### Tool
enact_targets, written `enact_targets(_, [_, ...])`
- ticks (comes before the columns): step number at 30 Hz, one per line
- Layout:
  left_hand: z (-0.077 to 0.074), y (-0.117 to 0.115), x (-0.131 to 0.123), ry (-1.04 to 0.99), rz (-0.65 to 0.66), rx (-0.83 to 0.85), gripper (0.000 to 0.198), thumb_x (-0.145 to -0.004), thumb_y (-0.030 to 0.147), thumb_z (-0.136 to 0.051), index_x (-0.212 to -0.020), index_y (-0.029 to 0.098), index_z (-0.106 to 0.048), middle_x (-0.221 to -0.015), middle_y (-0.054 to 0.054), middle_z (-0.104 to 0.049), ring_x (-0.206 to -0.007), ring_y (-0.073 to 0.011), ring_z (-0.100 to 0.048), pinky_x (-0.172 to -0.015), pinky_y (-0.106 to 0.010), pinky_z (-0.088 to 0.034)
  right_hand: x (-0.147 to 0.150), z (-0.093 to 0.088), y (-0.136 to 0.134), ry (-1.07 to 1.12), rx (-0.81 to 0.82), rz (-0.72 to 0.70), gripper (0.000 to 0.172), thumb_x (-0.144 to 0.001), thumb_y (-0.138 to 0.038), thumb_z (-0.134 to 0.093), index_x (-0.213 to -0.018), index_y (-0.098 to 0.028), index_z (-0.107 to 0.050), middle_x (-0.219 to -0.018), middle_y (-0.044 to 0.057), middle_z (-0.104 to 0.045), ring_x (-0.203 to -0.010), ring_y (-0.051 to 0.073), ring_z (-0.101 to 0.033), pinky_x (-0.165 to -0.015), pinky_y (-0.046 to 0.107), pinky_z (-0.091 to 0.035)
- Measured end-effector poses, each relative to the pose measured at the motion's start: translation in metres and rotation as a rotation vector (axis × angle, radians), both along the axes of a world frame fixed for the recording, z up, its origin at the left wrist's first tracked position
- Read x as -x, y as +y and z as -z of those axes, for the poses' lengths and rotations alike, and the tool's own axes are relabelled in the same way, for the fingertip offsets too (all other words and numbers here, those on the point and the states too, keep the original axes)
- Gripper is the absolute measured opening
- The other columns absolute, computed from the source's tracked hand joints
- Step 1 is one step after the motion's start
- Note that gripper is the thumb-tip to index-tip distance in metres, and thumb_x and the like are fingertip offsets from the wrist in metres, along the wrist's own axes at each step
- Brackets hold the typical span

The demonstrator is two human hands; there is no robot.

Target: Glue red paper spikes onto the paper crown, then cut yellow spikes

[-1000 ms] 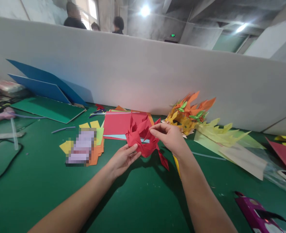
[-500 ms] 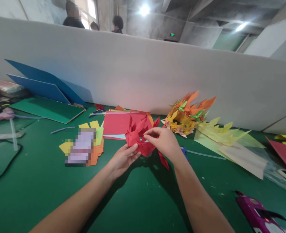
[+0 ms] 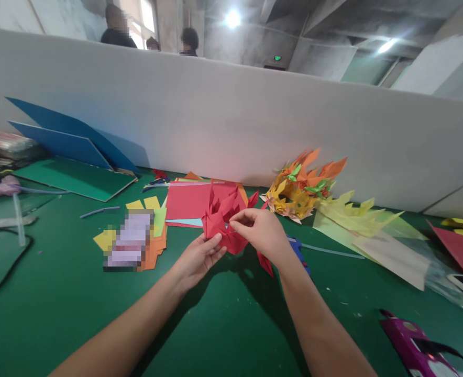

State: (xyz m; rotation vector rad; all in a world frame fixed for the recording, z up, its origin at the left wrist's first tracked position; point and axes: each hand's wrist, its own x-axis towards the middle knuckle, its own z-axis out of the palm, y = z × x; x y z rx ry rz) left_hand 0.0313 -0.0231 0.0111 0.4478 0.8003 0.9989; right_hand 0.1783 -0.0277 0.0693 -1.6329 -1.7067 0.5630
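A spiky ring of folded red paper (image 3: 215,224) is held up off the green table. My left hand (image 3: 200,259) grips its lower left side, thumb in front and the other fingers beneath. At the middle of the folded paper, thumb and forefinger of my right hand (image 3: 263,233) are pinched together. Whatever lies between those fingertips is too small to tell. Part of the red ring is hidden behind my right hand. Behind it lie sheets of red paper (image 3: 184,201). A blue glue gun (image 3: 299,251) sits partly hidden beside my right wrist.
On the right stand an orange and yellow folded-paper piece (image 3: 294,193) and a pale yellow one (image 3: 357,217). A purple device (image 3: 410,340) with a cable is at front right. Left are a blurred phone-like object (image 3: 131,238), a pink glue gun (image 3: 3,187) and blue boards (image 3: 66,144).
My right hand has shifted very slightly left along the folded red paper, and more of the blue glue gun shows. My left hand keeps its grip.
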Motion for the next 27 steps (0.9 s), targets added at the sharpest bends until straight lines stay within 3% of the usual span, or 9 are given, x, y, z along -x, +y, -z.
enact_targets(18, [-0.0030, -0.0002, -0.0012, -0.021, -0.013, 0.028, 0.012, -0.077, 0.002, -0.067, -0.070, 0.011, -0.063, -0.062, 0.001, -0.064, -0.050, -0.0049, -0.058, -0.060, -0.018, -0.054, 0.0012, -0.0040, -0.0036, -0.018, 0.029, -0.034, 0.009, -0.075, -0.020, -0.059, -0.072, -0.020, -0.067, -0.074, 0.000, -0.071, -0.066, 0.015, -0.062, -0.062, 0.027, -0.043])
enact_targets(27, [-0.0015, 0.0008, -0.0002, -0.021, 0.000, -0.009, 0.011, -0.075, 0.004, -0.069, -0.071, 0.012, -0.064, -0.062, 0.002, -0.064, -0.048, -0.0052, -0.056, -0.061, -0.019, -0.054, 0.0009, -0.0055, -0.0074, -0.087, 0.049, -0.130, 0.015, -0.074, -0.020, -0.064, -0.089, -0.021, -0.063, -0.089, 0.002, -0.071, -0.078, 0.016, -0.063, -0.068, 0.028, -0.045])
